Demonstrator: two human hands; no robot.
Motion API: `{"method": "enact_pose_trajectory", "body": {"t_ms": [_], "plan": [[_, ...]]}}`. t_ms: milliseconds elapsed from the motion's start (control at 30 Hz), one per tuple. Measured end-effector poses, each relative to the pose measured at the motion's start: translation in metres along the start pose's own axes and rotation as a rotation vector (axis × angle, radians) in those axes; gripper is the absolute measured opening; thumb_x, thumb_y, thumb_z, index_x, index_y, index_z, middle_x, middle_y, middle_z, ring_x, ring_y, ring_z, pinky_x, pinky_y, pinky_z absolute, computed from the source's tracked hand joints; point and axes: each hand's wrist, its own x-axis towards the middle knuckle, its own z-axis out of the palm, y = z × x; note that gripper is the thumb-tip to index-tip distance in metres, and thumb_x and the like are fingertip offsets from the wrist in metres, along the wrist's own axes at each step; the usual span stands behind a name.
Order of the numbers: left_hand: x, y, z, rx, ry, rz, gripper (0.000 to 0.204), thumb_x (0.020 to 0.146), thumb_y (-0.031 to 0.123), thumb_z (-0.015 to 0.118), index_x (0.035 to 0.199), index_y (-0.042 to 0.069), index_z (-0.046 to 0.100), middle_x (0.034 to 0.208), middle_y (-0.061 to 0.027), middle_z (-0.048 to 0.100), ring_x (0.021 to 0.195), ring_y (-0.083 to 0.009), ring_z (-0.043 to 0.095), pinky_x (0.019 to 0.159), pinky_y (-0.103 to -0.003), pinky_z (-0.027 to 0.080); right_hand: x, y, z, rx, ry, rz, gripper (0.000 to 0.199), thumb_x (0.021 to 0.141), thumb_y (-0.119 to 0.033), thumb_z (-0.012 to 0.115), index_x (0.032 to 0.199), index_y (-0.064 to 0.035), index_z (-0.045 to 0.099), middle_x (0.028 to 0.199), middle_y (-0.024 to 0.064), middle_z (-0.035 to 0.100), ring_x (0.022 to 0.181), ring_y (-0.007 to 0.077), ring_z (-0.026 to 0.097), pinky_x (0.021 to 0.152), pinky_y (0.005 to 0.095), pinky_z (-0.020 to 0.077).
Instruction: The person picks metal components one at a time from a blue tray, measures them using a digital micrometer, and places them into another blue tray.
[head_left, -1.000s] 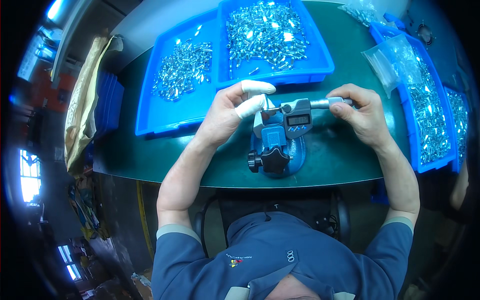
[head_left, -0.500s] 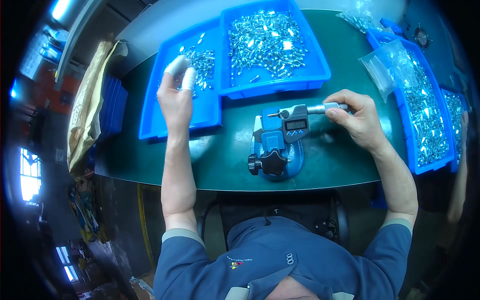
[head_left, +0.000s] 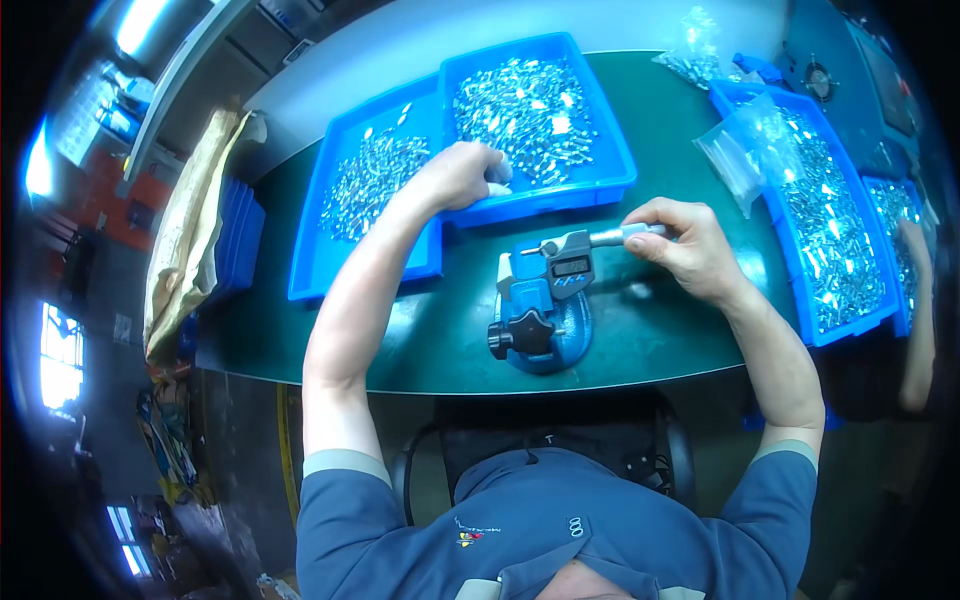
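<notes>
My left hand [head_left: 462,178], with white covers on its fingertips, reaches over the near left corner of a blue tray [head_left: 565,203]. Its thumb and fingers are bent together; whatever they pinch is too small to make out. Small shiny metal pins [head_left: 525,110] fill much of that tray. Between finger and thumb, my right hand [head_left: 695,248] grips the thimble end of a digital micrometer [head_left: 573,262]. A blue stand [head_left: 562,340] with a black knob clamps the micrometer upright on the green table. No part shows in the micrometer's gap.
Left of centre, a second blue tray [head_left: 408,278] holds more pins. Long blue trays [head_left: 812,322] of metal parts stand at the right, with clear plastic bags [head_left: 740,165] on one. Brown paper [head_left: 180,240] and stacked blue bins [head_left: 238,235] sit at the left. Another person's arm [head_left: 918,320] shows far right.
My left hand has moved right, from above the left tray to the near corner of the fuller tray, and its fingers have closed. My right hand stays on the thimble. The view has shifted slightly.
</notes>
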Motion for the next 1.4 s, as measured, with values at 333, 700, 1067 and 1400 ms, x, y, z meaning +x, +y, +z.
{"method": "enact_pose_trajectory", "body": {"t_ms": [333, 700, 1067, 1400], "plan": [[-0.019, 0.008, 0.006, -0.467, 0.408, 0.024, 0.016, 0.087, 0.009, 0.069, 0.100, 0.001, 0.064, 0.090, -0.0125, 0.070, 0.084, -0.0216, 0.068, 0.076, -0.033, 0.053, 0.004, 0.006, -0.002, 0.067, -0.016, -0.061, 0.026, 0.088, -0.025, 0.073, 0.097, -0.0001, 0.071, 0.073, -0.0002, 0.061, 0.067, 0.0065, 0.051, 0.058, 0.0242, 0.0405], [-0.087, 0.045, 0.029, -1.188, 0.284, 0.106, 0.018, 0.092, 0.005, 0.062, 0.110, 0.004, 0.061, 0.095, -0.0146, 0.071, 0.085, -0.0179, 0.069, 0.077, -0.030, 0.055, 0.006, 0.007, 0.000, 0.008, -0.037, -0.020, 0.031, 0.088, -0.029, 0.071, 0.096, 0.0008, 0.069, 0.078, 0.0022, 0.066, 0.073, 0.0082, 0.057, 0.066, 0.0242, 0.0442], [-0.091, 0.044, 0.030, -1.124, 0.178, 0.049, 0.020, 0.090, 0.007, 0.066, 0.109, 0.003, 0.064, 0.093, -0.0091, 0.070, 0.089, -0.0139, 0.068, 0.076, -0.028, 0.055, 0.007, 0.013, 0.001, 0.031, -0.074, -0.013, 0.039, 0.091, -0.038, 0.068, 0.096, 0.0013, 0.068, 0.076, 0.0047, 0.066, 0.071, 0.0104, 0.061, 0.064, 0.0243, 0.0466], [-0.091, 0.043, 0.030, -1.214, 0.135, 0.025, 0.019, 0.090, 0.007, 0.066, 0.109, 0.003, 0.064, 0.092, -0.0073, 0.069, 0.085, -0.0125, 0.066, 0.077, -0.029, 0.054, 0.009, 0.012, 0.002, 0.043, -0.055, -0.027, 0.033, 0.089, -0.032, 0.071, 0.096, 0.0006, 0.069, 0.076, 0.0032, 0.065, 0.070, 0.0095, 0.058, 0.065, 0.0257, 0.0458]]}}
